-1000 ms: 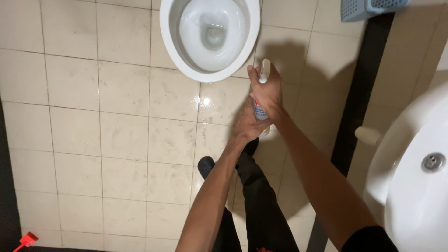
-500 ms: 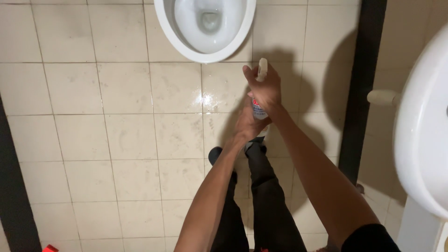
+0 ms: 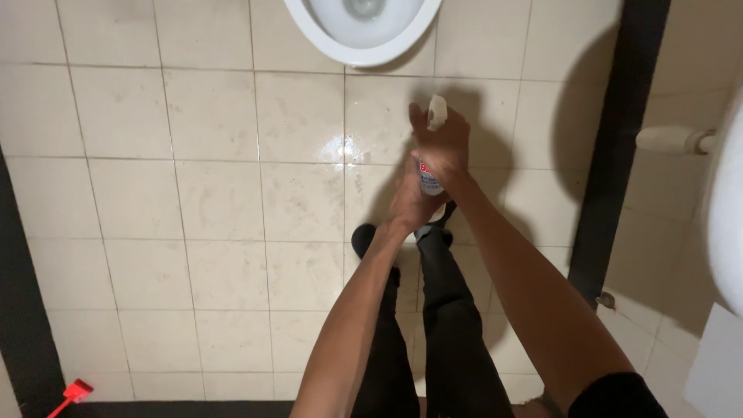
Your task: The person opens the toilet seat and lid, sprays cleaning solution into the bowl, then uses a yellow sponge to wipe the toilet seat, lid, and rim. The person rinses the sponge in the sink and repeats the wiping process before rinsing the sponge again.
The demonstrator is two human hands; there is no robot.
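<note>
Toilet bowl [image 3: 362, 39] has slid upward in view; both hands clasp the upright bottle [image 3: 430, 182], right hand [image 3: 447, 147] atop, left hand [image 3: 410, 203] lower.

- Bathroom / toilet room.
- White toilet bowl [image 3: 364, 31] at top, seen from above.
- Floor [image 3: 155, 193] of pale square tiles with grout lines, a wet shine near the bowl.
- White basin edge [image 3: 727, 217] at right, white pipe [image 3: 669, 139] beside it.
</note>
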